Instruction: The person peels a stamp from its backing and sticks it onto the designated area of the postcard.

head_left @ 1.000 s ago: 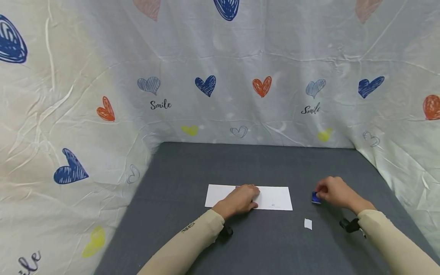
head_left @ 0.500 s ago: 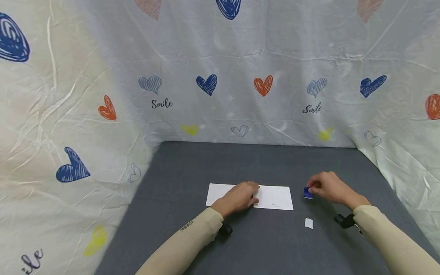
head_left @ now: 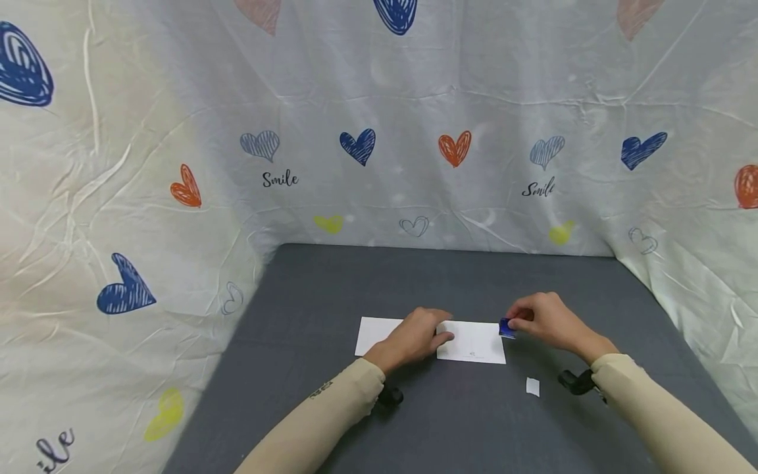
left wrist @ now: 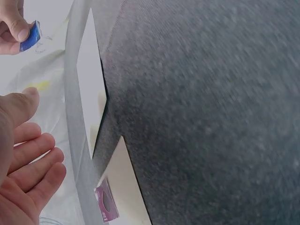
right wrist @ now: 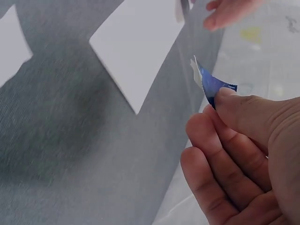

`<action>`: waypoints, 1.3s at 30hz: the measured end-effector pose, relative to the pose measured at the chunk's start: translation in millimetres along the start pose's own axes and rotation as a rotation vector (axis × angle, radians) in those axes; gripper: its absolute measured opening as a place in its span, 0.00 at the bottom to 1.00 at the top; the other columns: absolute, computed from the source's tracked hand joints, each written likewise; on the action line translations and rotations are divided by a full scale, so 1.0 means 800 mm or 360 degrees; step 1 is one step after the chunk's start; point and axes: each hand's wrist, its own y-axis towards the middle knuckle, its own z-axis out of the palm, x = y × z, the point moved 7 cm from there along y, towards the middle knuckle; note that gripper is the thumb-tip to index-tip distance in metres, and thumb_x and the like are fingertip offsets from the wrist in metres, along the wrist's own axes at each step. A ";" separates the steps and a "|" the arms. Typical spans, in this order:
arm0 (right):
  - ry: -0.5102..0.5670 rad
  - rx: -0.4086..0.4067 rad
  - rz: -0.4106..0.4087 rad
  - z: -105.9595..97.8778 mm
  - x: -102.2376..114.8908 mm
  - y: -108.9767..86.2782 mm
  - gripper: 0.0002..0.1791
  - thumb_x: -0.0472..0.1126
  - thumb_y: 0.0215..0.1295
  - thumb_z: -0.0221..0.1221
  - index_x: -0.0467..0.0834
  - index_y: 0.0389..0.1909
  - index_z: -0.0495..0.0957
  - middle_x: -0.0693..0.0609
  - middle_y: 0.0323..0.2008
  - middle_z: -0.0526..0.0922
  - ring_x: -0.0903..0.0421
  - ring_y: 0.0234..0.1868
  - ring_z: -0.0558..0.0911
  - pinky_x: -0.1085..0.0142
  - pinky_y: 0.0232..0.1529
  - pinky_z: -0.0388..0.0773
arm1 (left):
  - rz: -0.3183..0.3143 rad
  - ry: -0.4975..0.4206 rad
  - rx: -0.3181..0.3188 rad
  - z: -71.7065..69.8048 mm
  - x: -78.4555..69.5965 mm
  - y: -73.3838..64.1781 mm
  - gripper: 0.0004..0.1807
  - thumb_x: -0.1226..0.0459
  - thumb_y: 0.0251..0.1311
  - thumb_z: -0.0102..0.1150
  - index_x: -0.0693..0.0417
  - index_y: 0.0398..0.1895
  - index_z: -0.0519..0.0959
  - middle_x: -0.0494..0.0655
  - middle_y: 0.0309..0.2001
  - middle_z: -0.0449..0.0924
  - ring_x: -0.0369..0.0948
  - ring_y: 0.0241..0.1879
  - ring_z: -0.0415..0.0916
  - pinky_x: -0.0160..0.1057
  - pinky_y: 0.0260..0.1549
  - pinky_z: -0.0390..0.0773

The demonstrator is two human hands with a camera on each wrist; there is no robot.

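Observation:
Two white cards lie end to end on the grey table, a left card point(head_left: 373, 336) and a right card point(head_left: 472, 343). My left hand point(head_left: 412, 339) hovers over where they meet, fingers loosely bent and holding nothing. Hidden beneath it in the head view, a small purple printed piece point(left wrist: 107, 202) lies on the left card. My right hand point(head_left: 551, 324) pinches a small blue scrap point(right wrist: 214, 86) between thumb and finger. White backing shows along one side of this bent scrap. In the head view it overlaps the right card's right edge.
A small white paper scrap point(head_left: 533, 386) with a torn edge lies on the grey table point(head_left: 462, 421), nearer to me than the right card. A white curtain point(head_left: 391, 79) printed with hearts hangs behind the table and along both sides.
My right hand has moved left with the blue scrap, from the bare table to the right card's edge. My left hand has shifted slightly and spread its thumb, leaving more of the right card showing.

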 end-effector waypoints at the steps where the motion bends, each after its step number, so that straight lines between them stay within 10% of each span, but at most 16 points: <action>1: 0.0008 0.0001 -0.0004 0.001 0.003 0.001 0.02 0.39 0.70 0.73 0.45 0.41 0.92 0.60 0.32 0.91 0.67 0.32 0.85 0.67 0.34 0.82 | -0.0008 -0.0017 -0.0005 0.000 0.000 0.001 0.23 0.57 0.77 0.67 0.60 0.68 0.84 0.52 0.64 0.88 0.46 0.65 0.86 0.44 0.66 0.82; 17: 0.0135 0.0028 -0.0123 0.037 0.038 0.023 0.04 0.40 0.70 0.74 0.45 0.40 0.92 0.60 0.33 0.92 0.67 0.33 0.87 0.68 0.36 0.84 | -0.0021 -0.0201 -0.0046 -0.002 -0.005 0.006 0.23 0.58 0.75 0.70 0.62 0.66 0.85 0.54 0.63 0.89 0.47 0.64 0.86 0.47 0.66 0.82; 39: 0.0281 0.0012 -0.0218 0.072 0.066 0.033 0.04 0.38 0.70 0.74 0.49 0.42 0.92 0.60 0.36 0.93 0.68 0.36 0.89 0.68 0.39 0.86 | 0.0012 -0.0359 -0.0093 0.000 -0.006 0.002 0.10 0.62 0.78 0.65 0.55 0.52 0.92 0.45 0.45 0.94 0.31 0.38 0.84 0.27 0.40 0.81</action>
